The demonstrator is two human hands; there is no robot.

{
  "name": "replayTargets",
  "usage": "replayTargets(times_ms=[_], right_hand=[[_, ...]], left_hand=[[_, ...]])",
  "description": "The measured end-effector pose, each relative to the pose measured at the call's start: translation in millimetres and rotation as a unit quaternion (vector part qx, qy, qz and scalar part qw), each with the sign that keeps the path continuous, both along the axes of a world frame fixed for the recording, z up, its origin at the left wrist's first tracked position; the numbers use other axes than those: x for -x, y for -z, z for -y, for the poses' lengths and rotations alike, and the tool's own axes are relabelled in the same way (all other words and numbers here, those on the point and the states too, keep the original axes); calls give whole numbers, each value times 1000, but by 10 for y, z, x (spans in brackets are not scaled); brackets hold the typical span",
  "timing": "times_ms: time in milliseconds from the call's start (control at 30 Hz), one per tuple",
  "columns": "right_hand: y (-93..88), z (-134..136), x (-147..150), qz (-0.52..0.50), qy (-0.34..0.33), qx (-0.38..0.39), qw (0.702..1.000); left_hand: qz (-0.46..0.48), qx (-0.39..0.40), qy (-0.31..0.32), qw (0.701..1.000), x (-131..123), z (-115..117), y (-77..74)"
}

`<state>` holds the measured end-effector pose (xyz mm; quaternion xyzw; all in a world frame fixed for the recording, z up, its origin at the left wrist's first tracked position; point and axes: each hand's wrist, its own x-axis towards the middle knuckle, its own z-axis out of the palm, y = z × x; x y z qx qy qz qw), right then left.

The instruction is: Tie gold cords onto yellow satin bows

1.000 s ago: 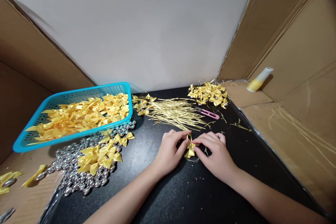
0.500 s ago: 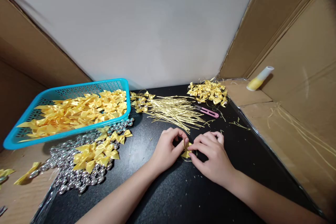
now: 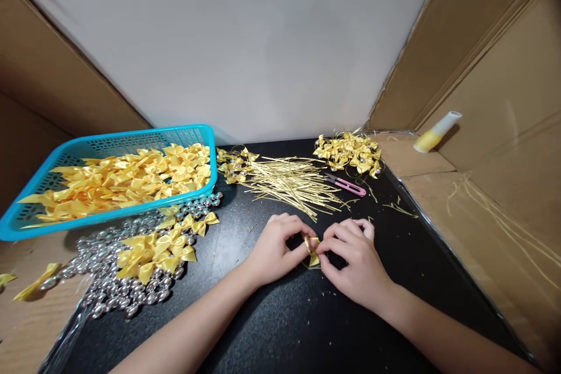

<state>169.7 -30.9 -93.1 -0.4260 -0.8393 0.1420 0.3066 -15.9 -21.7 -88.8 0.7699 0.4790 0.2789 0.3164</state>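
My left hand (image 3: 276,248) and my right hand (image 3: 355,257) meet on the black table top (image 3: 280,327), both pinched on one small yellow ribbon bow (image 3: 312,258) with a loop of gold wire (image 3: 308,242) at its top. The fingers cover most of the bow. Just beyond my hands lies a spread of cut gold wire pieces (image 3: 291,182).
A blue basket (image 3: 109,141) full of yellow bows sits at the left, with silver beads (image 3: 114,289) and loose bows (image 3: 153,248) in front of it. Pink snips (image 3: 348,186) and a pile of finished bows (image 3: 348,153) lie far right. Cardboard walls close in both sides; a glue tube (image 3: 436,131) rests on the right flap.
My fingers have closed further round the bow, hiding more of it; the wire loop now shows at its top. The view has drifted slightly, shifting the basket left.
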Motion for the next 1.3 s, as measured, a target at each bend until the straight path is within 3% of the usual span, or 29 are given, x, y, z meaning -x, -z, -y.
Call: replayTargets(times_ms=[233, 400, 567, 800, 1100, 1300], right_hand=[[-22, -3, -15, 1, 1, -3, 1000], [-36, 8, -47, -38, -4, -24, 999], [-22, 27, -9, -47, 18, -19, 999], [-9, 44, 68, -50, 57, -2, 997], [-46, 81, 83, -55, 22, 73, 996], [-15, 74, 158, -38, 48, 97, 993]], left_hand=[[-12, 9, 15, 1000, 18, -7, 0], [18, 27, -33, 999, 9, -3, 8], [138, 118, -106, 978, -35, 48, 2], [297, 210, -82, 928, -104, 94, -4], [294, 183, -56, 937, -82, 96, 15], [282, 164, -55, 944, -101, 111, 39]])
